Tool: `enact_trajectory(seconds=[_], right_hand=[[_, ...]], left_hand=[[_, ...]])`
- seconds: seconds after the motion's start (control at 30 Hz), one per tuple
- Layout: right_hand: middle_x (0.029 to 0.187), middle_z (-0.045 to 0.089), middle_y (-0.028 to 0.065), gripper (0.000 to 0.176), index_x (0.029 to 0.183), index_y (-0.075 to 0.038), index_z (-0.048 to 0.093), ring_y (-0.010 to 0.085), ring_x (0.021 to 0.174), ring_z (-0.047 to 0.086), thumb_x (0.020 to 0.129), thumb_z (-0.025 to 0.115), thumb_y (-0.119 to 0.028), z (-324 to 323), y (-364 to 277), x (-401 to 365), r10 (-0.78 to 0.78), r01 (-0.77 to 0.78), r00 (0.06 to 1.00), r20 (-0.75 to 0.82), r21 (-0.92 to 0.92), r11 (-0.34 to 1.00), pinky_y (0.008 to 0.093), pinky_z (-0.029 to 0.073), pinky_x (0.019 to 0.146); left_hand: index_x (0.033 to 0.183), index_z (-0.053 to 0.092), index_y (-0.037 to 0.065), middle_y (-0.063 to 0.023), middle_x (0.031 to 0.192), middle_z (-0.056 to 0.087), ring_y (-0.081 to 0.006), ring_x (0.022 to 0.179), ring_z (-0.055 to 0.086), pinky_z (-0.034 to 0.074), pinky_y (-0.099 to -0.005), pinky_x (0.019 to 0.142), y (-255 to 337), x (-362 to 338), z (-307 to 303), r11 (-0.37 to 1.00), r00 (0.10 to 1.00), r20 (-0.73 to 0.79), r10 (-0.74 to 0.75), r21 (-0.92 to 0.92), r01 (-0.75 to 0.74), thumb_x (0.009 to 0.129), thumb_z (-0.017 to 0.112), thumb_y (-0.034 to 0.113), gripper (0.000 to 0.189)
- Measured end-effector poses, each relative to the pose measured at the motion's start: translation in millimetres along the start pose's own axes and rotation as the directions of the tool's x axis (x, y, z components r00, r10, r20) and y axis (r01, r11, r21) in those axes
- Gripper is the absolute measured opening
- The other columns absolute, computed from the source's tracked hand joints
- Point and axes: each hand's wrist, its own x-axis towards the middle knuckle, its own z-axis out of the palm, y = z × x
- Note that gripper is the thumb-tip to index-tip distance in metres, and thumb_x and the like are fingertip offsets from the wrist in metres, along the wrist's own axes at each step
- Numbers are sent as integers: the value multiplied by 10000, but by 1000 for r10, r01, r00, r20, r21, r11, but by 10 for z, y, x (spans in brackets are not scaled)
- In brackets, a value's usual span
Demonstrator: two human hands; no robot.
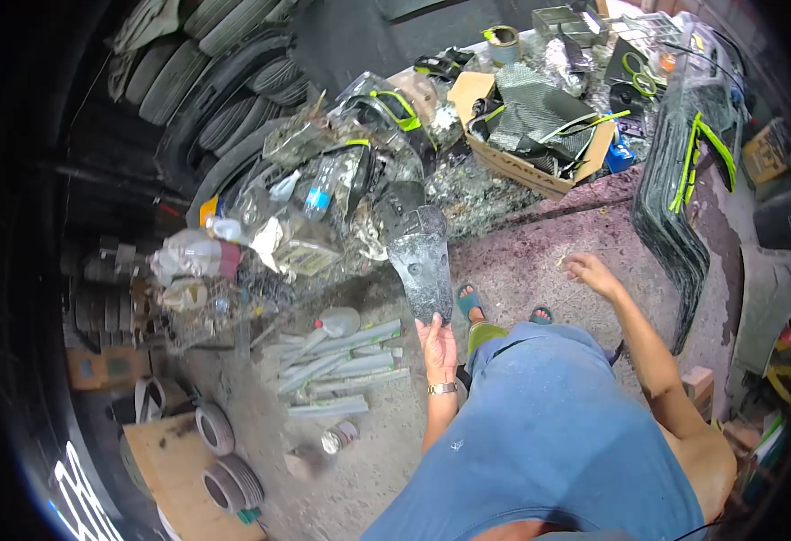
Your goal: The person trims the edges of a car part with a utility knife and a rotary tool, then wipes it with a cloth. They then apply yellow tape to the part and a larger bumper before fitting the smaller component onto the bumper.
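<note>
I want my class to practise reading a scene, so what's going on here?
One person stands at a cluttered bench. The left hand grips the near end of a dark, speckled piece, whose far end points toward the bench. The right hand is held apart from it; whether it pinches something small, I can't tell. An open cardboard box on the bench holds a dark woven-looking sheet.
</note>
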Motion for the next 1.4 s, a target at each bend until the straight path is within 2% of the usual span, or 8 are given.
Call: enact_trajectory(seconds=[0.23,0.33,0.43,0.57,0.9,1.03,1.2,1.4], right_hand=[[932,645,75,339,1145,-27,593,148,771,609,878,563,-235,837,54,140,225,-258,949,220,135,957,306,500,684],[910,642,64,321,1129,-31,597,143,766,601,884,558,-236,984,159,248,246,-244,950,190,-36,969,306,495,671],[898,641,34,319,1117,-24,598,150,761,597,887,550,-239,1046,86,223,277,-285,957,83,116,952,311,484,658],[940,646,33,312,1104,-28,602,159,759,611,891,536,-246,988,66,130,367,-360,930,-15,162,919,317,487,673],[955,647,62,319,1101,-45,613,170,749,607,881,564,-272,1201,617,-482,694,-646,712,-106,290,706,320,479,701],[894,653,84,300,1024,-27,645,182,714,604,862,568,-266,1233,909,-688,694,-662,714,-92,233,712,321,487,648],[874,658,98,280,1015,-19,631,203,709,635,870,545,-243,1273,722,-388,728,-670,671,-144,302,678,324,497,608],[953,654,98,287,1066,-36,610,199,765,644,883,543,-247,1191,586,-97,668,-596,723,-176,328,733,325,500,645]], left_hand=[[1299,448,111,-86,1257,552,-215,1164,519,416,-374,1001,316,685,232,986,982,94,-165,-24,168,882,566,-3,448],[1303,447,95,-93,1255,554,-214,1159,526,432,-361,986,346,968,74,951,951,108,-291,-78,299,896,554,17,428],[1297,446,67,-98,1256,553,-210,1132,548,455,-343,961,550,1198,164,885,868,205,-453,-12,465,901,545,17,411],[1270,428,38,-108,1205,563,-184,1096,559,494,-344,893,586,1472,-48,812,816,200,-542,374,447,888,552,-9,404],[1278,416,54,-104,1274,516,-208,1170,499,415,-380,979,526,1449,-168,705,712,105,-695,296,645,921,555,104,386],[1341,360,55,-100,1307,485,-221,1186,479,385,-408,1007,533,1598,-247,787,790,78,-608,186,588,921,550,101,464],[1421,155,-103,-146,1369,413,-184,1257,371,258,-316,1066,505,2183,-176,808,934,-30,-357,492,325,897,616,199,760],[1293,439,-23,-120,1249,517,-181,1129,485,358,-296,988,571,2924,-144,801,923,137,-359,553,230,843,570,86,481]])
